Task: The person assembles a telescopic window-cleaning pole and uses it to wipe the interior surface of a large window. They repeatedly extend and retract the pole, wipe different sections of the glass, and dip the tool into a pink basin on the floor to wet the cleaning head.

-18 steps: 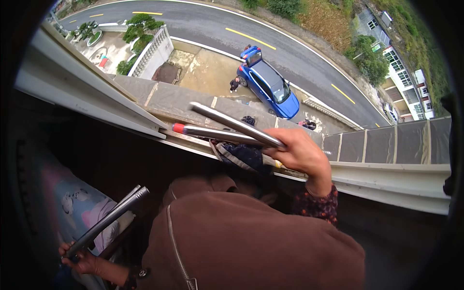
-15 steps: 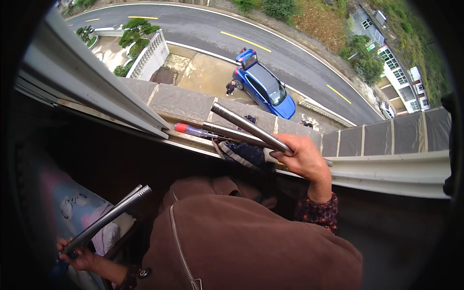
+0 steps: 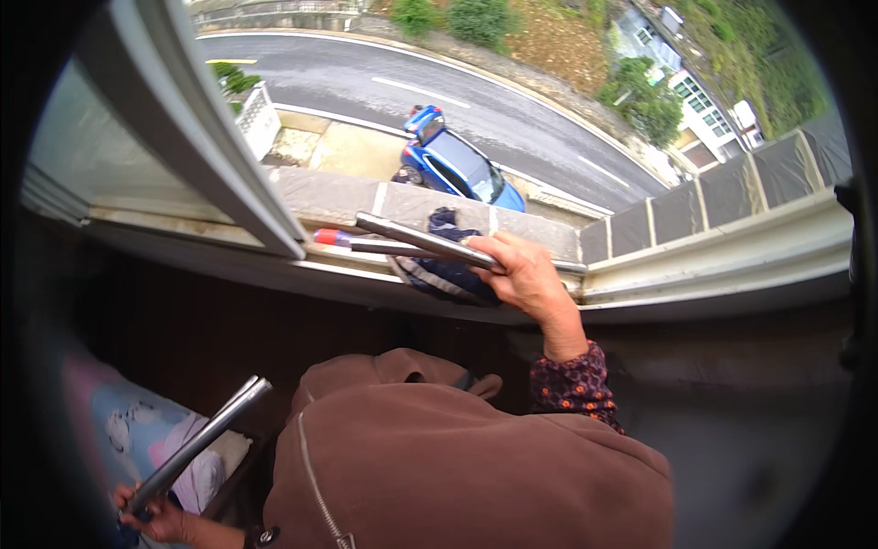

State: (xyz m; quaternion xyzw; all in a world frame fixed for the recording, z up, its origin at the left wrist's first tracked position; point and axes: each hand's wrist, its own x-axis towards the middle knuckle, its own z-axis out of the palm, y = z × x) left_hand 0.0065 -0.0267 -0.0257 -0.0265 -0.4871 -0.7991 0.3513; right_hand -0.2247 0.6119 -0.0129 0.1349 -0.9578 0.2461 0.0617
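Observation:
My right hand [image 3: 529,279] is over the window sill, its fingers wrapped round the end of a metal tube [image 3: 416,240] that points left. A second metal tube [image 3: 377,247] is just below it; I cannot tell whether my fingers also touch that one. Under the tubes lies a bunched dark cloth [image 3: 442,277] with a pale stripe. The red-ended handle of a screwdriver [image 3: 331,237] shows at their left. At the lower left my left hand [image 3: 155,519] is closed round the lower end of metal tubes [image 3: 203,441], at least two, slanting up to the right.
A white-framed sliding window pane [image 3: 197,137] borders the sill on the left. Outside is a tiled ledge [image 3: 343,195], with a blue car [image 3: 457,165] and a road far below. A light-blue patterned cloth [image 3: 128,430] lies beside my left hand.
My right hand and its tube have come down closer to the sill, and the tube lies flatter. My left hand still holds its tubes. The whole view has shifted.

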